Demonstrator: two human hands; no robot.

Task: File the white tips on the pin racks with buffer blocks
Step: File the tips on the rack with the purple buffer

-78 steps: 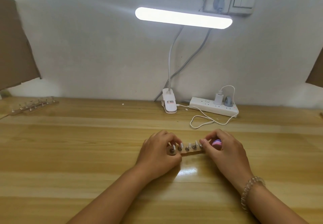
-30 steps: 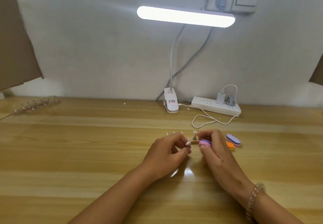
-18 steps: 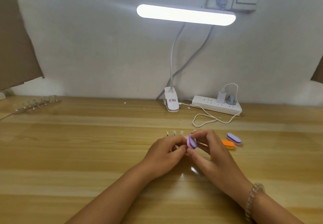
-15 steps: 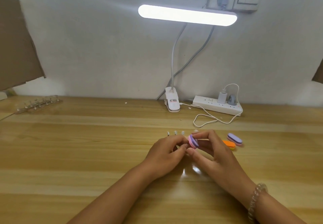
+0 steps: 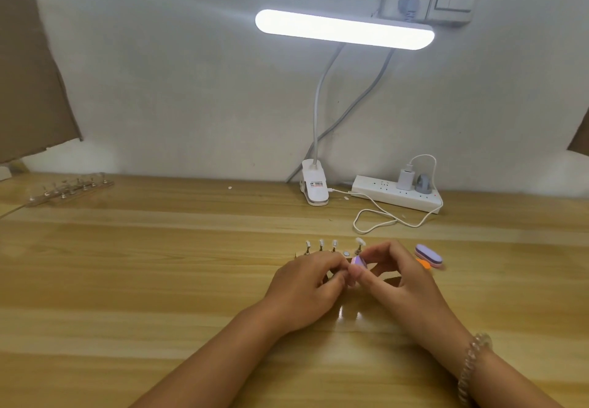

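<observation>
Now the right hand [image 5: 404, 283] fingers pinch the purple block [image 5: 359, 261]; the left hand [image 5: 306, 283] fingers curl beside it, their hold hidden. The rack [image 5: 346, 253] of white tips [image 5: 321, 242] sits on the counter [image 5: 159, 264] just behind.

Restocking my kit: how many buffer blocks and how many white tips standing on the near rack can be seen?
Buffer blocks: 3 (held block in the right hand, purple block and orange block on the table)
White tips standing on the near rack: 4
Total: 7
</observation>
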